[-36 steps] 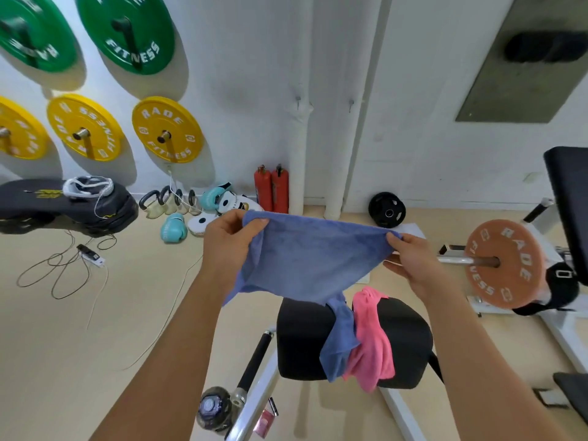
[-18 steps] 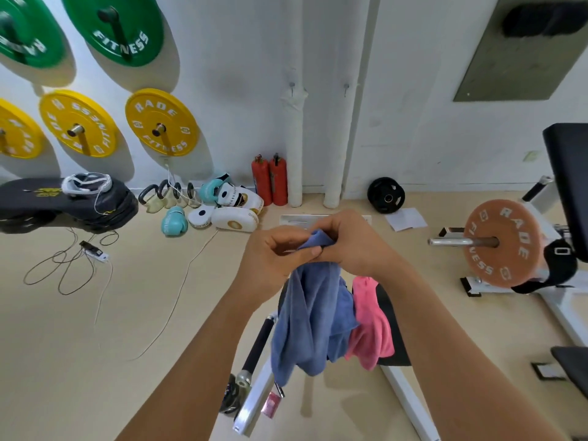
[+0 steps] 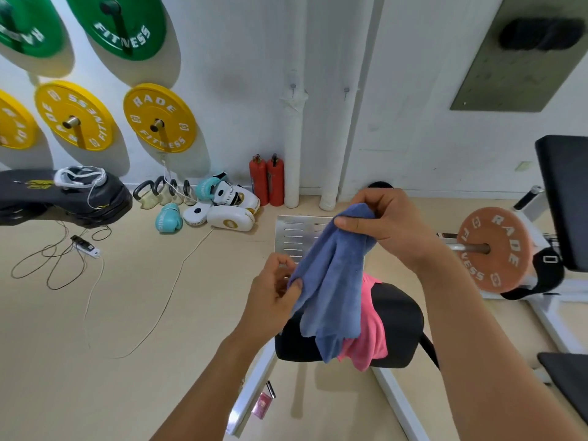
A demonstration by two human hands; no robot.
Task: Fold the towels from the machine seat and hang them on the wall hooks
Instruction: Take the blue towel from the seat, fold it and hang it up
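The blue towel (image 3: 334, 275) hangs doubled over in the centre of the frame, held up in the air above the black machine seat (image 3: 401, 316). The right hand (image 3: 385, 224) grips its top bunched end, fingers curled over the cloth and thumb pressed along the front. The left hand (image 3: 273, 294), lower and to the left, pinches the towel's left edge between thumb and fingers. The towel's lower end dangles in front of the pink towel (image 3: 369, 329), which lies draped over the seat's front edge at lower centre.

Above, at upper centre, two small wall hooks (image 3: 293, 87) sit on the white wall beside two vertical white pipes (image 3: 294, 144). Two red fire extinguishers (image 3: 267, 181) stand at the wall's foot, with white and teal boxing gear (image 3: 219, 208) on the floor to their left. Yellow weight plates (image 3: 159, 117) and green ones (image 3: 122, 23) hang at upper left. An orange plate (image 3: 496, 249) sits on a bar at the right edge, and a white cable (image 3: 152, 319) trails across the tan floor at left
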